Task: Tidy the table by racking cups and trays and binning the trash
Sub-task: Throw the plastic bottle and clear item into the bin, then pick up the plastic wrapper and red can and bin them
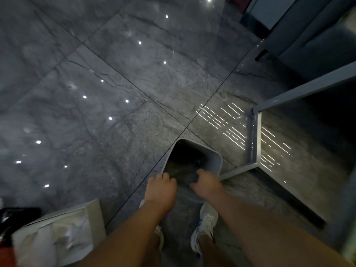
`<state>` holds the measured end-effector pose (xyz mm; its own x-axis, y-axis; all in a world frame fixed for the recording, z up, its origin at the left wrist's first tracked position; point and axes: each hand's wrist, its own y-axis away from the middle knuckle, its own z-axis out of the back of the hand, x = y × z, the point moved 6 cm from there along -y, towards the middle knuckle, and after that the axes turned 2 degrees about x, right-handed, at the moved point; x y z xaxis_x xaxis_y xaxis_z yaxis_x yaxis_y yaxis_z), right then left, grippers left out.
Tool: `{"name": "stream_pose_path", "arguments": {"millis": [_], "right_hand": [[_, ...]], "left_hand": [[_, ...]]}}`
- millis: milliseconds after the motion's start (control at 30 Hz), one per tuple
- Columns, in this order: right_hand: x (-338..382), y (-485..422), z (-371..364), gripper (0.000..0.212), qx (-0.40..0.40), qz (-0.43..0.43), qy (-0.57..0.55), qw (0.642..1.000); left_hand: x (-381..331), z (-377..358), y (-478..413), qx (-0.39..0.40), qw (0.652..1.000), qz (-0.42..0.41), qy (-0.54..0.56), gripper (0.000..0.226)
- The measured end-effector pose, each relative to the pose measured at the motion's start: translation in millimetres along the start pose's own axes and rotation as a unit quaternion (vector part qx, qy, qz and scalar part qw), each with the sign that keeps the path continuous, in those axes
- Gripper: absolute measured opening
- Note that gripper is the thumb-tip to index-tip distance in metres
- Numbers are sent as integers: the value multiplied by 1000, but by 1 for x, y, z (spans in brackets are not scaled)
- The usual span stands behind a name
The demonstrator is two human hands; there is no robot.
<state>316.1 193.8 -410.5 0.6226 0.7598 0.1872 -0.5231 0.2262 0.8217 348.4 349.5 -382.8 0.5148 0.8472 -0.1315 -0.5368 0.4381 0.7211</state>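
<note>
Polished grey floor tiles (115, 89) carry the plastic trash bin (217, 158), open-topped, just ahead of my shoes (207, 222). My left hand (160, 188) and right hand (207, 183) curl their fingers (201, 173) over its near rim, the best hold. It looks light, stiff and slightly slippery.

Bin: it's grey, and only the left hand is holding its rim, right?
Not quite. The bin is grey, but the head view shows both hands holding its rim: the left hand at the near left corner, the right hand curled over the near edge.
</note>
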Motion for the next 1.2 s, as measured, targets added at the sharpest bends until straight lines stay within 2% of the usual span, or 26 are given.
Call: {"name": "stream_pose_path", "arguments": {"millis": [67, 233, 367, 433, 533, 633, 767, 800, 833, 1033, 1200], "right_hand": [[14, 34, 8, 50, 0, 11, -20, 1000], [33, 124, 29, 28, -7, 36, -45, 998], [34, 197, 43, 28, 11, 55, -65, 996], [25, 235, 46, 34, 14, 68, -70, 995], [0, 286, 49, 31, 5, 85, -83, 993], [-23, 324, 50, 46, -8, 58, -99, 993], [-46, 331, 62, 45, -26, 10, -119, 992], [-88, 378, 61, 46, -71, -29, -147, 986], [-123, 419, 57, 48, -114, -73, -184, 974], [-139, 428, 50, 50, -121, -93, -160, 975], [-197, 446, 69, 56, -149, -92, -158, 972]], "left_hand": [[-2, 20, 30, -2, 1000, 10, 13, 34], [-13, 69, 109, -25, 999, 7, 23, 38], [-27, 99, 172, -36, 999, 5, 35, 37], [-37, 109, 201, -36, 998, -4, 49, 38], [-57, 122, 235, -39, 999, -24, 26, 40], [-71, 125, 255, -21, 998, -51, -13, 40], [-80, 134, 253, 9, 998, -57, -24, 45], [-132, 148, 269, -8, 989, -131, -71, 45], [-176, 159, 282, -6, 978, -172, -121, 44], [-208, 158, 297, -23, 952, -236, -195, 38], [-286, 171, 308, -66, 939, -274, -198, 31]]}}
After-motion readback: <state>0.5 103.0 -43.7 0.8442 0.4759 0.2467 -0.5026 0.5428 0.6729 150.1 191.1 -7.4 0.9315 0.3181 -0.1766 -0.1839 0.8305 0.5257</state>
